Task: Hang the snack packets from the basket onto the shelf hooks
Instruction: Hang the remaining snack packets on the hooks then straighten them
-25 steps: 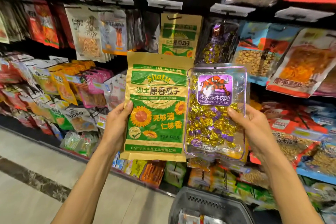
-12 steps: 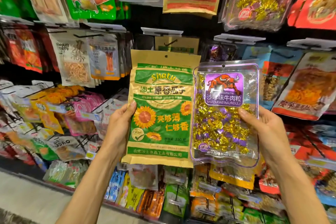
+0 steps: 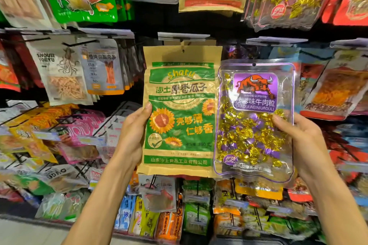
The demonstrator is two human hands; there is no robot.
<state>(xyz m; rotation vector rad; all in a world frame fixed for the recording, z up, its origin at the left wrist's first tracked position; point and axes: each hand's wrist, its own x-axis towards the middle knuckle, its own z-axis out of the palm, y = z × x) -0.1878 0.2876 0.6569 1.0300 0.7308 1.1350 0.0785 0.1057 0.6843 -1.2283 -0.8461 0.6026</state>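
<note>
My left hand (image 3: 132, 133) grips the left edge of a tan and green sunflower seed packet (image 3: 181, 113), thumb on its front. The packet's top hole sits right below a shelf hook with a white price tag (image 3: 183, 36). My right hand (image 3: 298, 141) grips the right edge of a clear packet of gold and purple wrapped candies (image 3: 253, 125) with a purple bull label. Both packets are held upright side by side in front of the shelf, the clear one slightly lower. The basket is out of view.
Rows of hanging snack packets fill the shelf on all sides: squid and chicken strips (image 3: 65, 73) at left, red and gold packets above, orange packets (image 3: 336, 89) at right. Another price-tagged hook (image 3: 275, 41) juts out above the candy packet. A strip of floor (image 3: 29, 232) shows at lower left.
Both hands have raised their packets toward the hook row. The view tilted up, so the basket left the frame and the seed packet's top now reaches the hook's tag.
</note>
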